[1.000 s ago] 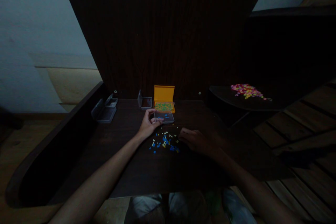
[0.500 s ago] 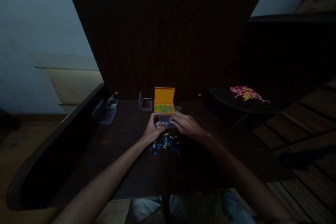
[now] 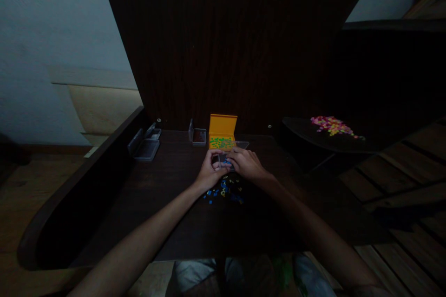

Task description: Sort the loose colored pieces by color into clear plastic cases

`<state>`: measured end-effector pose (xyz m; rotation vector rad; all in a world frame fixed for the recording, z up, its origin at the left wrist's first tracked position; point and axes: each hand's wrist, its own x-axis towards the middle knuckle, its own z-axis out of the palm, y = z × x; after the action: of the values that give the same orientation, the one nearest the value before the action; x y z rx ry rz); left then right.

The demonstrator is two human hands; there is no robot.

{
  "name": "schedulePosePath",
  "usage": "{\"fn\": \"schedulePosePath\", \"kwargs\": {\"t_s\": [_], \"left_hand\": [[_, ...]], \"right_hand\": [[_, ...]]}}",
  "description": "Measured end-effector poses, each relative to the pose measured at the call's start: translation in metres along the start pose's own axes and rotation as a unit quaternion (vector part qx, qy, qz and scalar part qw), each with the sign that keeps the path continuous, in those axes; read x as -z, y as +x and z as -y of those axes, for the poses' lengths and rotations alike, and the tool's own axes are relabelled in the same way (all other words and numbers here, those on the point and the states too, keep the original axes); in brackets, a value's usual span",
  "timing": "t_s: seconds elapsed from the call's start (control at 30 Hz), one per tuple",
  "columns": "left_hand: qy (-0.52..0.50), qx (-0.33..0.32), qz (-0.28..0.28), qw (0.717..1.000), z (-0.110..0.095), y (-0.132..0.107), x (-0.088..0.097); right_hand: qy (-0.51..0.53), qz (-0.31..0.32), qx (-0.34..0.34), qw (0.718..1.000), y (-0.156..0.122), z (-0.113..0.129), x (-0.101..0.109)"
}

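Note:
My left hand (image 3: pixel 210 171) is closed around the left side of a small clear plastic box (image 3: pixel 220 159), its thumb along the near edge. My right hand (image 3: pixel 248 165) reaches over the box from the right. Its fingertips are pressed together at the box's inside, close to a few blue pieces (image 3: pixel 227 161); whether a piece is pinched there is hidden. The box's clear lid (image 3: pixel 244 144) stands out behind my right fingers. Just in front of both hands, small blue and pale yellow pieces (image 3: pixel 225 189) lie scattered on the dark tabletop (image 3: pixel 181 236).
Behind the clear box stands an open yellow box (image 3: pixel 223 124) with green pieces (image 3: pixel 222 143). An open clear case (image 3: pixel 199 136) is left of it, and another clear case (image 3: pixel 147 149) sits by the raised side panel (image 3: pixel 80 185). Pink and yellow pieces (image 3: pixel 332 126) heap on a right-hand shelf.
The view has shifted slightly, so everything sits a little farther right. My right fingertips have moved slightly closer to my left thumb over the clear box. My left hand keeps its hold.

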<state>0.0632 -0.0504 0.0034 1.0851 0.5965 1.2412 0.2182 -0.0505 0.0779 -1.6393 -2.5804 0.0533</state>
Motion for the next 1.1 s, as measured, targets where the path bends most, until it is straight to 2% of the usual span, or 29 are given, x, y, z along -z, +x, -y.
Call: {"fn": "schedulePosePath", "kwargs": {"t_s": [0.13, 0.33, 0.43, 0.53, 0.7, 0.93, 1.1], "left_hand": [[0.006, 0.005, -0.006, 1.000, -0.001, 0.001, 0.002], [0.031, -0.003, -0.031, 0.999, 0.000, 0.006, 0.008], [0.042, -0.008, -0.037, 0.998, 0.001, 0.008, 0.012], [0.051, -0.009, -0.044, 0.998, 0.001, 0.010, 0.015], [0.065, -0.015, -0.044, 0.997, 0.000, 0.011, 0.018], [0.075, -0.023, -0.056, 0.995, 0.001, 0.011, 0.019], [0.076, -0.019, -0.058, 0.995, 0.002, 0.013, 0.020]], "right_hand": [[0.029, -0.025, 0.015, 0.999, -0.004, -0.005, 0.000], [0.131, -0.127, 0.064, 0.981, -0.024, -0.022, -0.003], [0.173, -0.094, 0.123, 0.973, -0.043, -0.030, -0.005], [0.211, -0.015, 0.177, 0.961, -0.066, -0.033, -0.011], [0.215, 0.062, 0.171, 0.960, -0.092, -0.031, -0.021], [0.216, 0.061, 0.145, 0.964, -0.093, -0.022, -0.026], [0.204, 0.063, 0.154, 0.965, -0.090, -0.018, -0.024]]}}
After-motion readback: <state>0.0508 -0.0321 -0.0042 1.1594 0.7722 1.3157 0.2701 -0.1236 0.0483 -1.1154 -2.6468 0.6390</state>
